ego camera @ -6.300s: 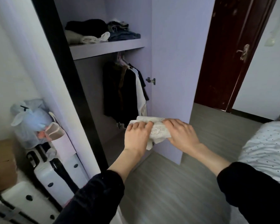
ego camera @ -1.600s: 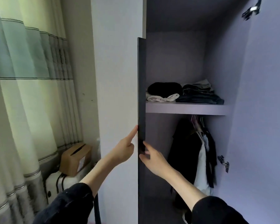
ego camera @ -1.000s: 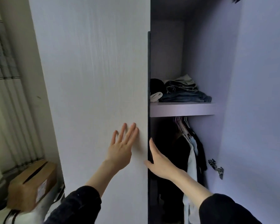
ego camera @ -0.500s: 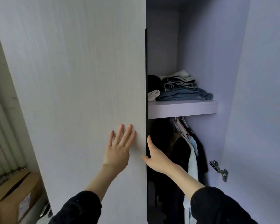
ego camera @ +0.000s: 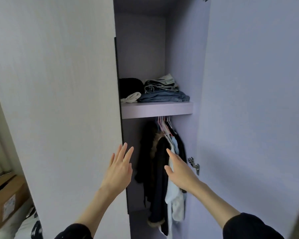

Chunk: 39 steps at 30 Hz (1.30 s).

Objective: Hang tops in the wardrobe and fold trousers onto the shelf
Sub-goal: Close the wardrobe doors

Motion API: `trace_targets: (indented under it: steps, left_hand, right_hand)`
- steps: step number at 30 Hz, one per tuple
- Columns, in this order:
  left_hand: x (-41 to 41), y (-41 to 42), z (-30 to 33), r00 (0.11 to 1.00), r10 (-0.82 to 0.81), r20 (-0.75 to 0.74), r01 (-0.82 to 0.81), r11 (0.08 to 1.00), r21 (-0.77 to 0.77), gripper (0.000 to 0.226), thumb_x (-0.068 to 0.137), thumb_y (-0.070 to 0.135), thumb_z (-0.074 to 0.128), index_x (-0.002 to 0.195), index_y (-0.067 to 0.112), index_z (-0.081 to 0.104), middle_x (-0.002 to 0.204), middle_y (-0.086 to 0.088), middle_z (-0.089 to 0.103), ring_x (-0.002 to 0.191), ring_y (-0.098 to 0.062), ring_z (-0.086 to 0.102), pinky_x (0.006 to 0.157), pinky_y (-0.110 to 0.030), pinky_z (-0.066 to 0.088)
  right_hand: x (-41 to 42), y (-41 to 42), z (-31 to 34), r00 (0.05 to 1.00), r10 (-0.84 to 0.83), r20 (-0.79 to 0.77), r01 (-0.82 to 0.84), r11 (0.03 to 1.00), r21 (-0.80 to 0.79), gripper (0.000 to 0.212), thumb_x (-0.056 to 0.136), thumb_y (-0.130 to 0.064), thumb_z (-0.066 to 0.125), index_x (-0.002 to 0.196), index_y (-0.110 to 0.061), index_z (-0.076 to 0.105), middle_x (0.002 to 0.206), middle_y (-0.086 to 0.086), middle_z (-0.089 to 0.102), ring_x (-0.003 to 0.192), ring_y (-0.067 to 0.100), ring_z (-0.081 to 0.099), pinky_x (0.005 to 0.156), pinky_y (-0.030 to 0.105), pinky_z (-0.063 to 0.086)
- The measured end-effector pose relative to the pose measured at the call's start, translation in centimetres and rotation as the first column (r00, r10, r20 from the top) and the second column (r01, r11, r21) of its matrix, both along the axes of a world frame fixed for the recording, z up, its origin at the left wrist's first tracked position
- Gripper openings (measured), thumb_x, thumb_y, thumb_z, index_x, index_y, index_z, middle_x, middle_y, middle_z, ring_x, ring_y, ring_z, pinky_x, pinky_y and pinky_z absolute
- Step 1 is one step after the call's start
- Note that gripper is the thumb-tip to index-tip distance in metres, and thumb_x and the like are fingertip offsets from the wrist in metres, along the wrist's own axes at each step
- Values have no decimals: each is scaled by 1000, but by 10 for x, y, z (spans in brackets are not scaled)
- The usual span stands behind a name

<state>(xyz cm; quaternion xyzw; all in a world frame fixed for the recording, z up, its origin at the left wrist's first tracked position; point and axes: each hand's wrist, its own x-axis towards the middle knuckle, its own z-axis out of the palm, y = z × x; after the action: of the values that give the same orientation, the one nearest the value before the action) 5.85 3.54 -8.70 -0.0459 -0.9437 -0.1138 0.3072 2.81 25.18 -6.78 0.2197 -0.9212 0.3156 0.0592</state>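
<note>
Inside wardrobe: folded trousers (ego camera: pixel 163 93) stacked on shelf (ego camera: pixel 157 109), tops (ego camera: pixel 164 163) hanging below on hangers. Left hand (ego camera: pixel 118 168) and right hand (ego camera: pixel 178 169) both empty, fingers straight, apart. Garments likely soft, light, floppy; best taken at hanger hook or waistband.

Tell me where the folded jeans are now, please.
In the head view, the folded jeans lie on the right part of the wardrobe shelf, beside a black garment and above the hanging tops.
</note>
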Motion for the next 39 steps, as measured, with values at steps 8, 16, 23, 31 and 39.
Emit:
trace_targets:
  steps: [8, 16, 23, 31, 39]
  left_hand:
    - [61, 152, -5, 958, -281, -53, 281, 960, -10, 56, 98, 10, 39, 149, 16, 19, 156, 1, 4, 142, -14, -12, 114, -27, -5]
    - [80, 229, 7, 911, -401, -94, 386, 911, -145, 56, 89, 6, 49, 143, 9, 36, 152, -11, 29, 140, -26, 6, 111, -43, 9]
    - [94, 250, 6, 909, -412, -64, 398, 903, -161, 57, 89, 7, 52, 143, 11, 35, 152, -11, 27, 140, -27, 5, 110, -43, 11]
    - [107, 234, 5, 953, -303, -15, 297, 942, -156, 67, 93, 26, 51, 149, 19, 14, 157, -4, 13, 143, -21, -6, 114, -37, -2]
    - [105, 220, 0, 996, -87, -1, 87, 992, -88, 90, 76, 71, 7, 141, 18, -26, 150, 5, -29, 138, -14, -33, 110, -34, -22]
  right_hand:
    - [91, 143, 5, 944, -213, -251, 190, 975, -114, 44, 98, -15, 42, 141, -13, 38, 140, 4, 47, 127, 22, 46, 103, 32, 37]
    - [111, 239, 19, 653, -563, -506, 404, 825, -397, 33, 88, -9, 45, 118, -2, 58, 110, 15, 60, 97, 36, 59, 80, 43, 49]
    - [101, 266, 18, 925, -378, 30, 340, 791, -508, 58, 100, -16, 40, 152, -21, 13, 153, 0, 29, 138, 22, 35, 112, 34, 29]
    - [121, 255, 24, 978, -207, 26, 191, 838, -512, 43, 102, -11, 35, 141, -27, 39, 131, -1, 55, 121, 17, 53, 105, 26, 36]
    - [118, 182, 23, 988, 151, 33, -124, 900, -417, 45, 99, -39, 38, 143, -32, 36, 142, -24, 35, 131, -8, 33, 111, 16, 22]
